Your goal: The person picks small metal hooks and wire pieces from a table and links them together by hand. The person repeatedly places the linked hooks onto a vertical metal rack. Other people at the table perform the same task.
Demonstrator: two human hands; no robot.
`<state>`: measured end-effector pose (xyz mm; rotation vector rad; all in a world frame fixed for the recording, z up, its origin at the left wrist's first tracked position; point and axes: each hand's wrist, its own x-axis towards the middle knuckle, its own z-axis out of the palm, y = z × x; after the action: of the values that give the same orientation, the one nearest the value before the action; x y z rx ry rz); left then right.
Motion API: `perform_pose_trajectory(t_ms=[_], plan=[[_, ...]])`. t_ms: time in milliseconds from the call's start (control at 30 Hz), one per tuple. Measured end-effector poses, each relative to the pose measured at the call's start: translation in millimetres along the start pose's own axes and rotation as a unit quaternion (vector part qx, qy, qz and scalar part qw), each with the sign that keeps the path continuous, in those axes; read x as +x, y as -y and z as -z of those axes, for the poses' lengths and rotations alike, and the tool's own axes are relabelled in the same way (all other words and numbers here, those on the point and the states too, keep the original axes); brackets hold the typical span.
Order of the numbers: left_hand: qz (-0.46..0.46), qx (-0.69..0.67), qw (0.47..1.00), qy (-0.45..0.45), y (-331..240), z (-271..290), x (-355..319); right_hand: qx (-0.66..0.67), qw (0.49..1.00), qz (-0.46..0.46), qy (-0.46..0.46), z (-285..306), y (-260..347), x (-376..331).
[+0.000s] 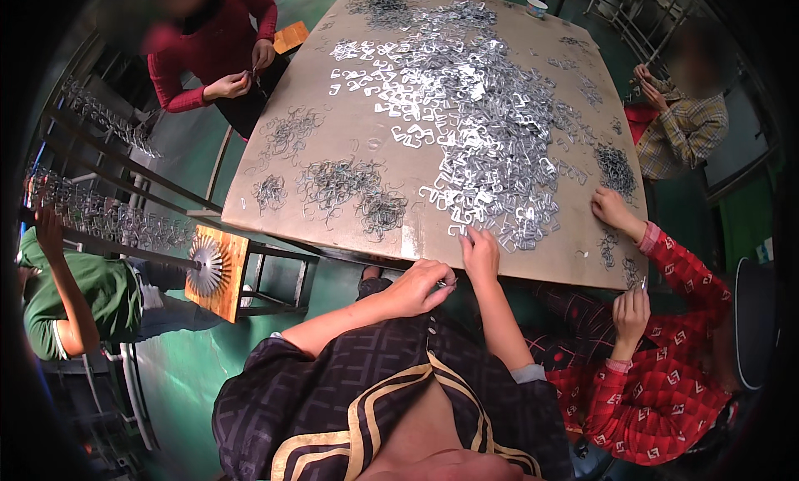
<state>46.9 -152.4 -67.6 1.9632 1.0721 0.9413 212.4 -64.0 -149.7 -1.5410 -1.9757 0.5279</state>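
Observation:
My left hand [420, 285] is curled at the table's near edge, pinching a small thin metal piece [449, 283]. My right hand [480, 252] reaches onto the brown table [358, 144], fingers touching the near end of a large heap of shiny bent metal clips [474, 115]. Whether the right hand grips a clip cannot be told. Both forearms come up from my dark patterned garment.
Smaller piles of thin wire pieces [337, 185] lie on the table's left part. A person in a red patterned sleeve [666, 314] works at my right, a hand [612, 208] on the table. Others sit at far left, far right and lower left. A wooden stool with a fanned metal stack [208, 269] stands left.

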Motion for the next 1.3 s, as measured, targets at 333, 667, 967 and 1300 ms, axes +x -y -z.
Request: perform_pose_trajectory(t_ms=[333,667,967,1300], plan=[[-0.008,0.045,0.998,-0.039,11.0,-1.8,-11.9,0.074,0.997,-0.032,-0.016,-10.1,-2.3,13.5],[0.059,0.06,0.994,-0.076,18.0,-4.5,-3.2,0.453,0.875,-0.158,0.062,35.7,53.1,-23.0],[0.058,0.051,0.996,-0.051,17.3,11.2,-6.8,0.366,0.929,-0.057,0.013,43.9,67.8,-45.9],[-0.002,0.485,0.872,0.066,95.3,59.4,-28.1,0.3,0.953,0.016,0.047,57.0,76.7,-62.3]])
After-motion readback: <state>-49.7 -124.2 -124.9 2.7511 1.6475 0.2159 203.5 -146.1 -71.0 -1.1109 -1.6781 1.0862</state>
